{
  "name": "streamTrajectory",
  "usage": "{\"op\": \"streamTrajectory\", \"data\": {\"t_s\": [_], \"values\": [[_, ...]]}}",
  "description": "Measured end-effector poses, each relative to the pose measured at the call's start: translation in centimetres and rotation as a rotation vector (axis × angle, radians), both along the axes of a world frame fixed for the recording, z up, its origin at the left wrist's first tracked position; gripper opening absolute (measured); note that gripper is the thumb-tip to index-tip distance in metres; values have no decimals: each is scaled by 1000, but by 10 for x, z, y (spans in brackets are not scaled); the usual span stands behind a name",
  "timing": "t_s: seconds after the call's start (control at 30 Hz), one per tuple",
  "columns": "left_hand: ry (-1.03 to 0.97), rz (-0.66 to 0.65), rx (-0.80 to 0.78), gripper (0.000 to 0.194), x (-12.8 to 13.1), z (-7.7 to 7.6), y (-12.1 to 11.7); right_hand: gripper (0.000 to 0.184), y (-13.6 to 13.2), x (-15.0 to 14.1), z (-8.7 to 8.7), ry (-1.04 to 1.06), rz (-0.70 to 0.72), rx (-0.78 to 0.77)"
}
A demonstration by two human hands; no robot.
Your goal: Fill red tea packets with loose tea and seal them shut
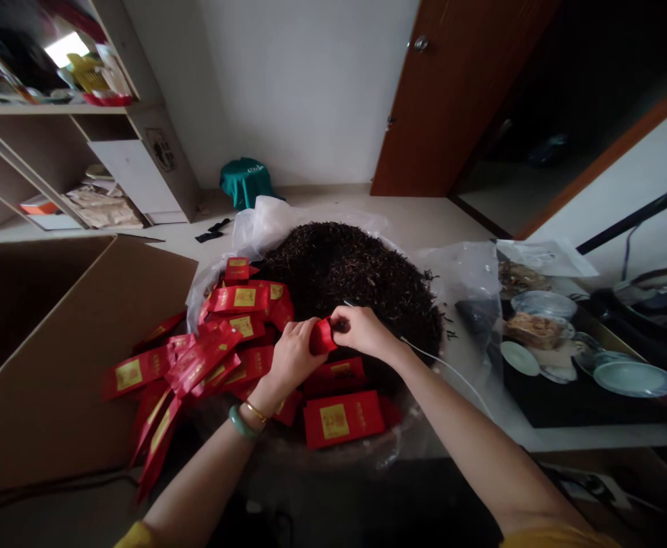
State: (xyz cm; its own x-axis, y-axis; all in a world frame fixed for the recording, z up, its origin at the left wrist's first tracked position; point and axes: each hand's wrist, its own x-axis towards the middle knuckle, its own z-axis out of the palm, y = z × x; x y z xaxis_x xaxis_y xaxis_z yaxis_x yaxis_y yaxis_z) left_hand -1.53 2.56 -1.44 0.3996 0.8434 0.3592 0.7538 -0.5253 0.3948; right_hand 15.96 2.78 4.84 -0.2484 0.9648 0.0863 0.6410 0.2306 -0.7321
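My left hand (pixel 293 354) is wrapped round a small red packet (pixel 322 337), its mouth turned toward my right hand (pixel 371 331). My right fingers are pinched together at that mouth; what they hold is hidden. Behind both hands rises a heap of dark, dry tea leaves (pixel 362 266) in a big clear plastic bag (pixel 262 221). Several red packets with gold labels (pixel 245 297) are piled along the left of the heap. Another red packet (pixel 345 418) lies flat just below my hands, its gold label facing up.
An open cardboard box (pixel 156 304) stands at the left. On the right, a dark tray (pixel 562 411) bears glass dishes and a clear tub (pixel 539 323). A white cord (pixel 453 369) runs beside my right forearm. Farther back are shelves (pixel 42 110), a green-covered stool (pixel 246 183) and a wooden door (pixel 453 91).
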Motion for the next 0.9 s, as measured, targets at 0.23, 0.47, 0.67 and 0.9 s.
{"op": "streamTrajectory", "data": {"t_s": [0.23,0.47,0.67,0.9], "values": [[-193,150,-18,55,-2,-1,7,9,-3,14,-1,269,-135,18],[-455,202,-89,61,2,-5,3,33,-19,9,2,113,-29,245],[-461,154,-137,64,5,-9,-4,22,-30,-20,8,-415,71,202],[-520,-97,-343,46,-1,5,7,21,-15,-15,-2,-481,98,54]]}}
